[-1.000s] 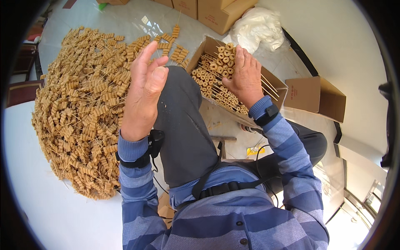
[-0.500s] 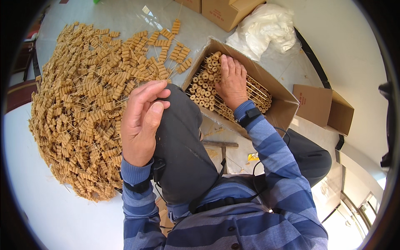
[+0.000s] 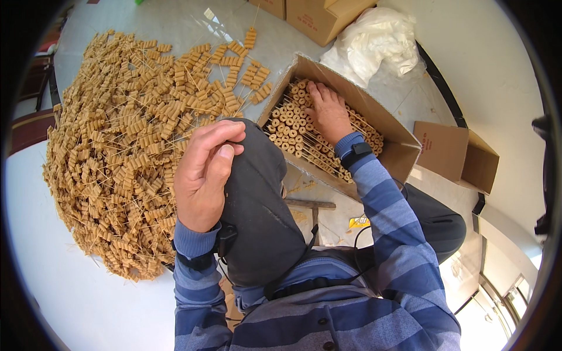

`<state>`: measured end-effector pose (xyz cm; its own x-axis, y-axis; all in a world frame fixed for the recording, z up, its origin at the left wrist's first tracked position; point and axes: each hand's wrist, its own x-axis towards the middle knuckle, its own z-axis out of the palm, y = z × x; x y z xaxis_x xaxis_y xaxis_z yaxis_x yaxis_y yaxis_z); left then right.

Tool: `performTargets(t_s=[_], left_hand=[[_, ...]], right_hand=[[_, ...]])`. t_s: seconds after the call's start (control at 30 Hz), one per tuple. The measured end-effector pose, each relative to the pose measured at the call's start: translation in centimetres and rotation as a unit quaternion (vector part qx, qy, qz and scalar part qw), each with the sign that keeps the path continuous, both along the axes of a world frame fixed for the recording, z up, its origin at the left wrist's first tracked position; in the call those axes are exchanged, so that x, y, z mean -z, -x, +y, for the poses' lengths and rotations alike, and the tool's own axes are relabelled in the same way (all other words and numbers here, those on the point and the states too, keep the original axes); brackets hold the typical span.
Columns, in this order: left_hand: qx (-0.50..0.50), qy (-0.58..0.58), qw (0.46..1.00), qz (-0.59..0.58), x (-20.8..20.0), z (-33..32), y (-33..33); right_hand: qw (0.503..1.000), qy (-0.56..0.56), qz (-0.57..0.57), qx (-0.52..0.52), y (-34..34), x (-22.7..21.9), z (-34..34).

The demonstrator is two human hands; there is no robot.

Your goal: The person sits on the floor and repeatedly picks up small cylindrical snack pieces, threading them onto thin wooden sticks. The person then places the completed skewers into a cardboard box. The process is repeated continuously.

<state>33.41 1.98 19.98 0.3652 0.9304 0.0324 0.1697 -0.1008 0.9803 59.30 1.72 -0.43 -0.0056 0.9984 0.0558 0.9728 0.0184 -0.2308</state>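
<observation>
My right hand (image 3: pixel 329 112) is inside an open cardboard box (image 3: pixel 367 82), its fingers stretched over rows of tan ring-shaped pieces on thin sticks (image 3: pixel 287 126). It presses on the top layer, and nothing shows gripped in it; the surface beneath the palm is hidden. The pieces at the box's near left stand with their round ends up. By my knee (image 3: pixel 257 175), my left hand (image 3: pixel 205 175) is loosely bent, thumb a little apart from the fingers, with nothing visible in it. Left of it lies a big heap of the same skewered pieces (image 3: pixel 117 152).
Several skewered pieces (image 3: pixel 254 76) lie loose at the heap's far right edge. Behind the box sits a crumpled white plastic bag (image 3: pixel 374 44), with more cardboard boxes (image 3: pixel 310 20) farther back. Another open carton (image 3: pixel 453 153) stands at the right, near the wall.
My right hand has shifted slightly right and nearer within the box, uncovering more round ends to its left. The left hand stays by my knee, in almost the same pose.
</observation>
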Motion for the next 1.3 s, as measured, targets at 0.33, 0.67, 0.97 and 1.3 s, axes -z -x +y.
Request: performTargets(t_s=[0.33,0.67,0.97,1.3], left_hand=[[-0.001,0.006,0.999,-0.036,0.2,0.0,0.4],[-0.012,0.013,0.998,-0.057,0.3,0.0,0.7],[-0.017,0.008,0.998,-0.054,0.6,0.0,0.8],[-0.026,0.013,0.997,-0.076,0.7,-0.3,0.8]], right_hand=[[0.995,-0.006,-0.097,-0.014,1.4,-2.3,-2.5],[0.997,0.027,-0.063,-0.044,-0.4,1.1,-0.3],[0.997,0.034,0.058,-0.038,-2.2,-0.9,-0.6],[0.997,0.024,-0.060,-0.037,0.7,0.0,-2.6]])
